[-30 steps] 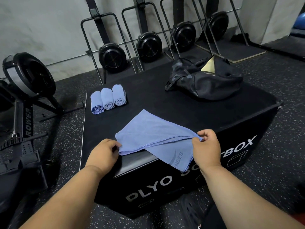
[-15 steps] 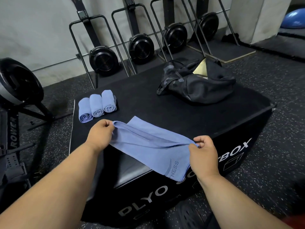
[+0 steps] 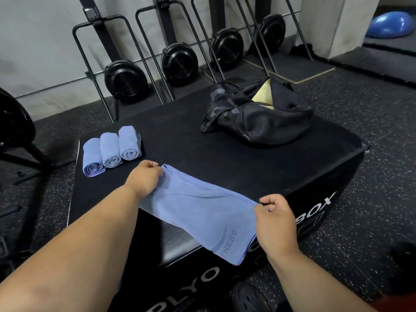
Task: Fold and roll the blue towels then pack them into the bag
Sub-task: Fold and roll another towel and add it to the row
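Folded blue towel (image 3: 198, 212) draped over box edge, three rolled towels (image 3: 111, 149), open black bag (image 3: 258, 122)

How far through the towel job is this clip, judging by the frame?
Done: three rolled towels lie side by side on the plyo box. In hand: left hand and right hand pinch the ends of a fourth towel, folded but unrolled. Left: rolling it and packing; no blue towel shows in the bag.
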A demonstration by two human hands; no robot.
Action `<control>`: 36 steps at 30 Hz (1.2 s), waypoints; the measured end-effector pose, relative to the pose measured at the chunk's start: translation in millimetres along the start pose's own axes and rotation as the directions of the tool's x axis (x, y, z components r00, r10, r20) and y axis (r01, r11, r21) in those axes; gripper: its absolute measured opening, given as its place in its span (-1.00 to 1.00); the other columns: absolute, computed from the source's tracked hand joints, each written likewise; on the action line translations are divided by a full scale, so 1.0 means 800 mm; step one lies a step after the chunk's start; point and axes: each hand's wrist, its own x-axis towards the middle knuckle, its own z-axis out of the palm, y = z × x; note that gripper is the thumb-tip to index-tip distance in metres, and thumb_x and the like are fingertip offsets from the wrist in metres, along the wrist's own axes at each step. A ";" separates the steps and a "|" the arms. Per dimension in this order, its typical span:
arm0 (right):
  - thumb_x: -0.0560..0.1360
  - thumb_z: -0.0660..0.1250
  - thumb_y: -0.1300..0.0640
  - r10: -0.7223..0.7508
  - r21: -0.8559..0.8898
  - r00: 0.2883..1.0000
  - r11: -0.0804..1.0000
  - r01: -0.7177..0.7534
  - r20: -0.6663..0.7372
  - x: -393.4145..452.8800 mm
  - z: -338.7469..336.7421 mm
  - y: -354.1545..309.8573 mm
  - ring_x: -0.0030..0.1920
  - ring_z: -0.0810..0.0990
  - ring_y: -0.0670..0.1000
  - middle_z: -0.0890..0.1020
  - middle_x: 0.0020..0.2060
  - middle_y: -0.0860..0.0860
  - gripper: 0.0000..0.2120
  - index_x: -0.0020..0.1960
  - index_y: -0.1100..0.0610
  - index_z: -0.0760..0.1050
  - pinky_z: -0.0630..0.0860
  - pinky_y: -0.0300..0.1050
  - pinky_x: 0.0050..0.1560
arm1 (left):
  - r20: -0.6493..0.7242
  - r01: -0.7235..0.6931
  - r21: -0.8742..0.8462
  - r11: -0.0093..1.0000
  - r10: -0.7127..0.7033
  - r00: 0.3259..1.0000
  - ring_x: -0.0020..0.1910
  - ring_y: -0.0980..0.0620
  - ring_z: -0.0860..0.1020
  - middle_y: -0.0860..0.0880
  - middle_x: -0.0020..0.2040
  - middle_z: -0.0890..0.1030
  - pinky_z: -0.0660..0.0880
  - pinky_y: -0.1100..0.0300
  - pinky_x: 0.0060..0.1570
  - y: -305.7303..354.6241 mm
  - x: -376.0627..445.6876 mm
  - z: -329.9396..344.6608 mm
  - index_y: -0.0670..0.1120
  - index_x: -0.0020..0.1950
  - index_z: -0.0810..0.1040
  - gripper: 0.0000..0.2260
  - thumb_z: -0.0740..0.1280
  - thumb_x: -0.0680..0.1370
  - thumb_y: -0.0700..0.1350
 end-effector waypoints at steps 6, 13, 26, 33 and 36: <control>0.53 0.28 0.27 0.033 0.039 0.999 0.999 -0.033 -0.010 0.005 0.002 -0.002 -0.47 0.35 -0.10 0.42 -0.48 -0.13 -0.84 -0.04 0.02 0.54 0.39 -0.10 -0.39 | 0.070 -0.014 0.053 0.998 0.011 0.998 -0.27 -0.03 0.52 -0.03 -0.25 0.62 0.50 0.07 -0.12 -0.009 0.013 0.001 -0.04 -0.18 0.55 -0.76 0.45 0.55 0.07; 0.55 0.27 0.28 0.035 0.108 0.999 0.994 -0.031 -0.039 0.007 -0.001 -0.006 -0.45 0.39 -0.15 0.45 -0.44 -0.13 -0.84 0.03 0.04 0.49 0.41 -0.18 -0.43 | -0.055 0.015 0.094 0.995 -0.009 0.998 0.02 -0.12 0.63 -0.06 -0.03 0.69 0.52 0.02 0.13 -0.007 0.015 0.017 -0.12 0.00 0.64 -0.64 0.30 0.65 0.16; 0.55 0.26 0.27 0.024 0.123 0.995 0.992 -0.012 -0.097 0.013 0.001 -0.001 -0.45 0.40 -0.16 0.46 -0.40 -0.14 -0.81 0.02 -0.01 0.49 0.45 -0.06 -0.29 | -0.068 0.008 0.220 0.975 0.007 0.998 -0.08 0.00 0.58 0.02 -0.08 0.65 0.41 0.08 -0.06 -0.002 0.013 0.027 -0.01 0.03 0.56 -0.71 0.24 0.66 0.20; 0.55 0.27 0.27 0.015 0.133 0.996 0.991 -0.003 -0.085 0.015 0.002 0.001 -0.44 0.40 -0.12 0.45 -0.41 -0.11 -0.81 0.02 -0.02 0.50 0.45 -0.06 -0.32 | -0.049 -0.071 0.163 0.984 0.080 0.996 -0.10 -0.02 0.61 0.00 -0.15 0.66 0.43 0.10 -0.16 -0.012 0.000 0.031 -0.02 -0.07 0.57 -0.75 0.33 0.61 0.15; 0.54 0.27 0.29 0.011 0.145 0.998 0.989 -0.001 -0.064 0.014 0.001 -0.001 -0.45 0.38 -0.13 0.44 -0.42 -0.12 -0.81 0.02 0.02 0.51 0.43 -0.08 -0.33 | -0.076 -0.059 0.049 0.997 0.062 0.995 -0.18 -0.05 0.58 -0.04 -0.16 0.65 0.46 0.08 -0.16 -0.009 -0.011 0.024 -0.07 -0.01 0.53 -0.73 0.29 0.65 0.13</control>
